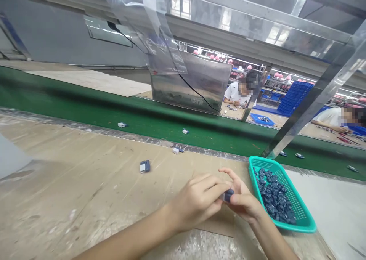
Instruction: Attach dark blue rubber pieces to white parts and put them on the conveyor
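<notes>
Blue-and-white component was pinched between the fingertips of the left hand and the right hand, its long axis lying roughly level across the view, blue end apparently toward the right, though fingers partly hid it. Both hands gripped it above a tan workbench. Teal basket of dark blue parts sat just beside the right hand; a similar component lay well apart, near a green conveyor belt.
</notes>
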`<act>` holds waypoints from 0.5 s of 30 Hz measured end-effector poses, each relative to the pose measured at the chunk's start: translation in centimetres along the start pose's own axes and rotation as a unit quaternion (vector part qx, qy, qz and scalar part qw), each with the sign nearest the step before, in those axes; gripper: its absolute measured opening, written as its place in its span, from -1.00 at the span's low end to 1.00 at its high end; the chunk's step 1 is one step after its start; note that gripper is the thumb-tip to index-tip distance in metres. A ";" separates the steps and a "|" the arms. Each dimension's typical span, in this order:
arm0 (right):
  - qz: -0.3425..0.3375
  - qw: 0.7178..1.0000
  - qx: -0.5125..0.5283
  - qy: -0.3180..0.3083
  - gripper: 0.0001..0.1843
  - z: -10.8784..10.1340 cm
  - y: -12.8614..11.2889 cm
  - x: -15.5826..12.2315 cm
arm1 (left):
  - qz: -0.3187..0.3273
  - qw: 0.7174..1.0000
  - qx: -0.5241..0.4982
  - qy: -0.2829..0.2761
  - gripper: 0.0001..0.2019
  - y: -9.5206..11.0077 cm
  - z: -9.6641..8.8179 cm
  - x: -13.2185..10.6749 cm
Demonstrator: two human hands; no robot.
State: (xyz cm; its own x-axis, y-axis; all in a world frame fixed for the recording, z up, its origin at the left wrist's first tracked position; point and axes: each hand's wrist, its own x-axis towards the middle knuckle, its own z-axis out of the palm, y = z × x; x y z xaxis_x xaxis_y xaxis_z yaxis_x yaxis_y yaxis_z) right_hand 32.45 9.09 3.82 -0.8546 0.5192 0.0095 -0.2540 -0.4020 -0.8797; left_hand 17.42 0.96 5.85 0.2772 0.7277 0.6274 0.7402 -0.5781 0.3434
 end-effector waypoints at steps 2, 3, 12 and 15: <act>-0.043 0.999 -0.017 0.001 -0.29 0.4 0.4 0.0 | 0.013 1.000 -0.006 -0.001 -0.72 0.4 -0.5 -0.1; -0.056 0.998 -0.042 0.000 -0.31 0.5 0.4 0.0 | 0.015 1.000 -0.009 0.000 -0.73 0.3 -0.6 0.0; -0.057 0.590 -0.772 0.228 -0.67 -9.7 -4.4 -0.8 | -0.258 0.953 0.083 -0.133 -0.68 -10.8 3.8 5.9; 0.013 0.566 -0.792 0.227 -0.70 -14.0 -4.8 -1.5 | -0.317 0.931 0.128 -0.128 -0.64 -15.0 4.8 7.2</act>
State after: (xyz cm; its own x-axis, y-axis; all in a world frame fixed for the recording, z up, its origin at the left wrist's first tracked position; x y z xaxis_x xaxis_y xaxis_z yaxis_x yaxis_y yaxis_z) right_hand 41.31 20.78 1.37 -0.5529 0.8135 0.1804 0.7883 0.5808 -0.2029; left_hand 11.22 16.60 1.88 -0.1526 0.9756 0.1580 0.9177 0.0805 0.3891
